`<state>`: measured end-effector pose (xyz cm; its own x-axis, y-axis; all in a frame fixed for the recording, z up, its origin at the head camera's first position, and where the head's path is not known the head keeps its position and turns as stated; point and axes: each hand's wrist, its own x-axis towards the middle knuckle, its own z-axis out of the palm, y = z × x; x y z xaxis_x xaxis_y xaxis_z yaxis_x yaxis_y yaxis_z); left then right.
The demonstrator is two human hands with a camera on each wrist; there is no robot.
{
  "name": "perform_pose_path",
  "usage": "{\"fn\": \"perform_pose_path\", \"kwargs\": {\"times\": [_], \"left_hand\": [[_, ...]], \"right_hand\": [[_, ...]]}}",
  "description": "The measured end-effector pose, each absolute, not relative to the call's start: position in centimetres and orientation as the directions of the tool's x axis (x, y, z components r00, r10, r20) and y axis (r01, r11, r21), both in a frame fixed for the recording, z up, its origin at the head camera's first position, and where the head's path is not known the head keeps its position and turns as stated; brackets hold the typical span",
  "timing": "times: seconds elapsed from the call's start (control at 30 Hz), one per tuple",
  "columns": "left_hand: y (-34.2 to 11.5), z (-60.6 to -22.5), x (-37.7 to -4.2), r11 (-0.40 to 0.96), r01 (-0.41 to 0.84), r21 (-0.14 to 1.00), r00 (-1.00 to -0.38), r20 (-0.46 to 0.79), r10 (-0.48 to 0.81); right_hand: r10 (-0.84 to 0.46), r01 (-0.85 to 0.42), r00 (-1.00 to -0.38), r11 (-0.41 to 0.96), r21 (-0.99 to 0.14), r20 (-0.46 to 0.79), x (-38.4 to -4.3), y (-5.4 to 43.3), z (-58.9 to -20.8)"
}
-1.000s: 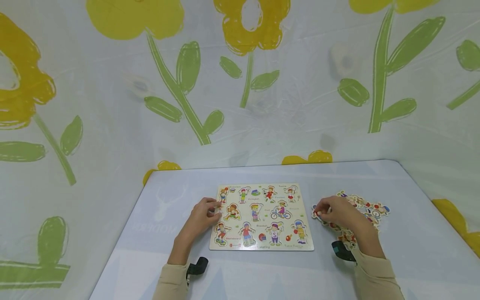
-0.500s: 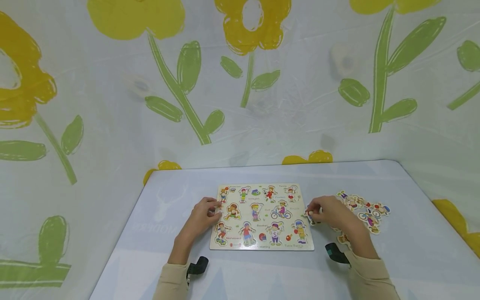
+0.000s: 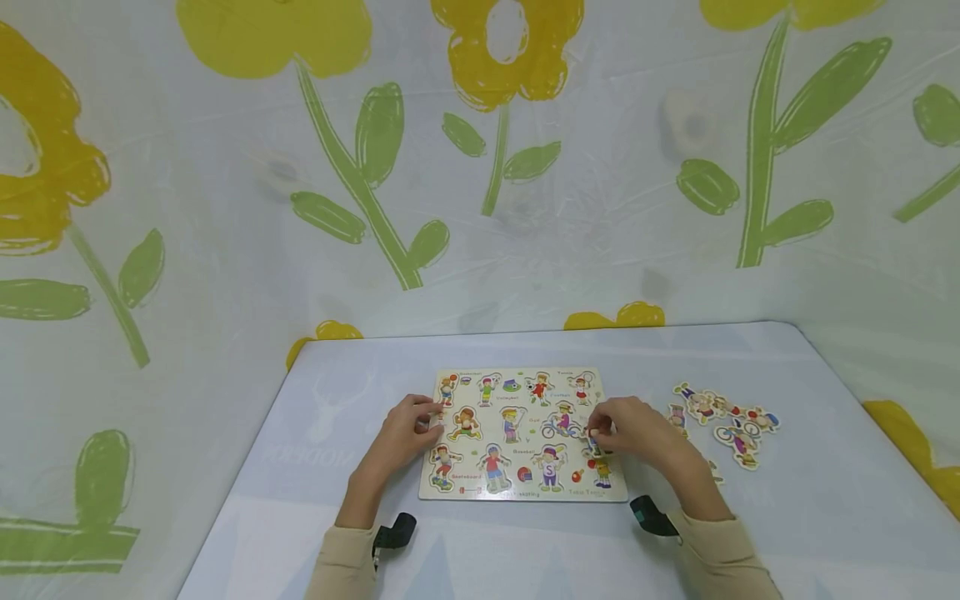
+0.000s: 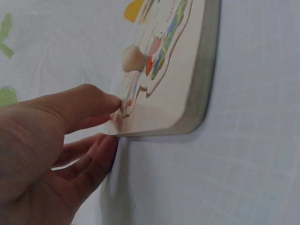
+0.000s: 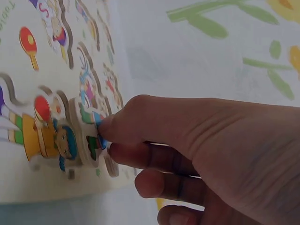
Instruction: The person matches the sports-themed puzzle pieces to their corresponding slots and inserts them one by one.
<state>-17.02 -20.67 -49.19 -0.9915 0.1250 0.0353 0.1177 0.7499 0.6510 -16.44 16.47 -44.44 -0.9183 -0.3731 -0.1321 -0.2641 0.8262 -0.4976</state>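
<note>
A flat puzzle board (image 3: 480, 454) with printed sports figures lies on the table. At its left edge my left hand (image 3: 405, 433) holds on, the thumb on top and the fingers against the side, as the left wrist view shows. A pale wooden knob (image 4: 133, 58) stands up from the board near the thumb. Over the board's right side, my right hand (image 3: 637, 429) pinches a small cut-out puzzle piece (image 5: 92, 133) between thumb and index finger. That piece is just above the table tennis figure (image 5: 42, 136), close to the bicycle figure. My fingers cover part of it.
Several loose puzzle pieces (image 3: 738, 437) lie in a scattered group right of the board, some overlapping. Part of the group is behind my right wrist. A flower-printed curtain (image 3: 600, 208) hangs behind the table (image 3: 525, 550).
My right hand has moved left from the loose pieces to above the board's right side, carrying a puzzle piece. The left hand has stayed at the board's left edge.
</note>
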Motion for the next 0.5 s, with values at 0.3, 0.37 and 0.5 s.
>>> {"fn": "perform_pose_path", "kwargs": {"times": [0.3, 0.37, 0.5], "left_hand": [[-20.7, -49.2, -17.1, 0.742, 0.116, 0.661, -0.992, 0.035, 0.124], [-20.7, -49.2, -17.1, 0.742, 0.119, 0.659, -0.991, 0.039, 0.125], [-20.8, -49.3, -17.1, 0.738, 0.122, 0.664, -0.991, 0.044, 0.125]], "right_hand": [[-0.437, -0.355, -0.897, 0.804, -0.477, -0.068, -15.9, 13.8, -44.8], [-0.450, -0.375, -0.891, 0.800, -0.467, -0.055, -15.7, 13.2, -44.9], [-0.479, -0.428, -0.878, 0.794, -0.432, -0.010, -15.2, 11.8, -45.3]]}}
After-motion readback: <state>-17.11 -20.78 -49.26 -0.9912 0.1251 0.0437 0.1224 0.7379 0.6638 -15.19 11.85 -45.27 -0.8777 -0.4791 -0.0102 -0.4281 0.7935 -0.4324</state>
